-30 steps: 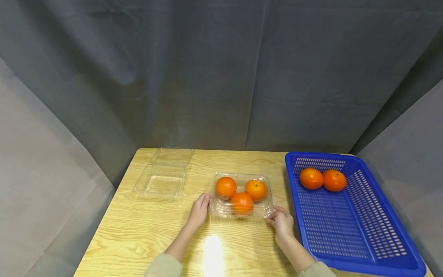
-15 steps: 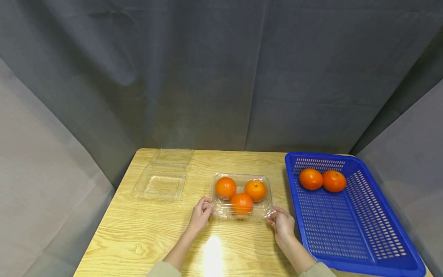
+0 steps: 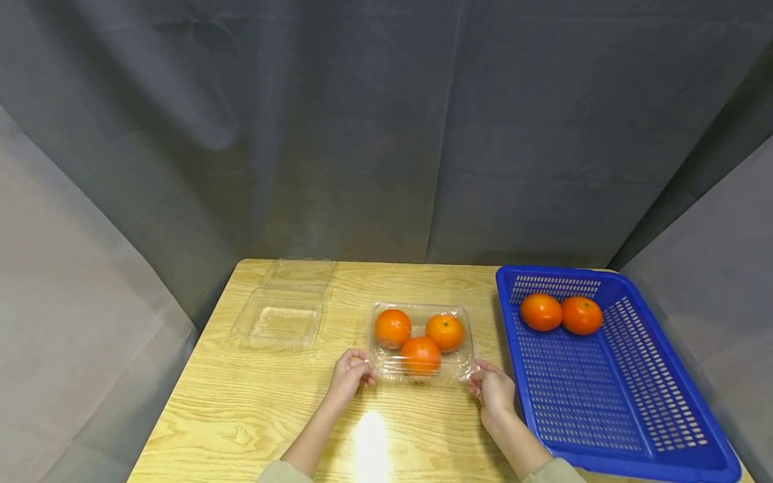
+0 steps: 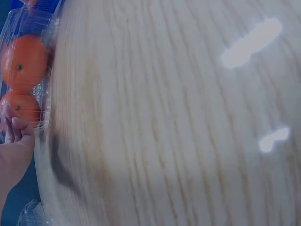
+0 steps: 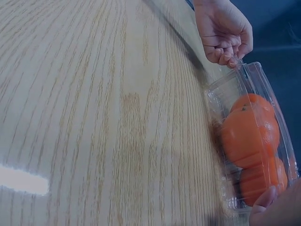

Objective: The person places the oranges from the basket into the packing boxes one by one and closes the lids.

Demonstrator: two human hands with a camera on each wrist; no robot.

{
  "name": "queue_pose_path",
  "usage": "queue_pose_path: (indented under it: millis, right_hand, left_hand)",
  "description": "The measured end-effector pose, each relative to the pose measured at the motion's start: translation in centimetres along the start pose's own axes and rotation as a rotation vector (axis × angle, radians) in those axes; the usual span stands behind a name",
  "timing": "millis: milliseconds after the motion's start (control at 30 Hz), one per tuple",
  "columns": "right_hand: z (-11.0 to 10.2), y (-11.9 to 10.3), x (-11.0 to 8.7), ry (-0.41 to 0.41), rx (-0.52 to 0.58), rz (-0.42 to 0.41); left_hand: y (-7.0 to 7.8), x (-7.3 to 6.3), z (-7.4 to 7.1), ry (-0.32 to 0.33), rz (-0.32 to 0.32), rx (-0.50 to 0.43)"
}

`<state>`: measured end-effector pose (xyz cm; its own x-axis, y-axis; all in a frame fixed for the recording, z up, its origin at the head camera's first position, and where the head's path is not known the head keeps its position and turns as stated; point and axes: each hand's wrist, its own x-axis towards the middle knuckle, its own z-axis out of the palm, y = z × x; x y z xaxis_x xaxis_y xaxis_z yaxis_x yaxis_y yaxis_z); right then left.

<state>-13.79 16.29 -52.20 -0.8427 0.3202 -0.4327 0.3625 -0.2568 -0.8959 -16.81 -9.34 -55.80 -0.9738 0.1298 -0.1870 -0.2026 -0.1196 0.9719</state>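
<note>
A clear plastic clamshell container [image 3: 454, 367] lies on the wooden table with its lid down, several ridges and reflections showing. Three oranges [image 3: 421, 356] sit inside it. My left hand [image 3: 348, 376] pinches its front left corner; in the right wrist view the curled fingers of that left hand [image 5: 225, 35] meet at the rim. At the front right corner, my right hand [image 3: 494, 390] grips the edge between thumb and fingers. The left wrist view shows two of the oranges [image 4: 24, 63] through the plastic, beside my left hand [image 4: 18, 153].
A blue plastic basket [image 3: 588, 419] stands on the right side of the table with two oranges [image 3: 541, 312] at its far end. Another clear container [image 3: 284, 322] lies unfolded at the back left. Grey curtains [image 3: 338, 134] close off the back and sides.
My left hand has slid slightly nearer along the container's left side to its front corner, and its fingers have curled more. The right hand and the container stay nearly in place.
</note>
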Motion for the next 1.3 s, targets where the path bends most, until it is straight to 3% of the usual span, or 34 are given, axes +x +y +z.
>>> queue_pose_path:
  millis: [100,300,733,900,967,1067,1300]
  right_hand:
    - [0.0,-0.1,-0.1,-0.007,-0.004,0.000]
    - [-0.1,0.1,0.1,-0.006,-0.013,0.005]
    - [-0.1,0.1,0.2,-0.003,-0.029,0.013]
    - [-0.1,0.0,0.1,-0.002,-0.053,0.006]
    - [0.0,0.1,0.0,0.001,-0.081,-0.020]
    - [0.1,0.2,-0.1,0.004,-0.202,-0.105]
    - [0.9,0.8,-0.5,0.022,-0.554,-0.426]
  left_hand:
    - [-0.6,0.3,-0.2,0.005,-0.003,-0.009]
    - [-0.4,0.2,-0.2,0.007,-0.018,-0.011]
    - [1.9,-1.1,0.1,-0.027,-0.041,-0.041]
    - [1.0,-0.5,-0.1,-0.026,-0.035,-0.026]
    - [0.4,-0.3,-0.3,-0.013,-0.018,0.024]
    - [-0.2,-0.2,-0.3,0.012,0.046,0.195]
    - [-0.3,-0.6,0.1,0.066,0.303,0.693]
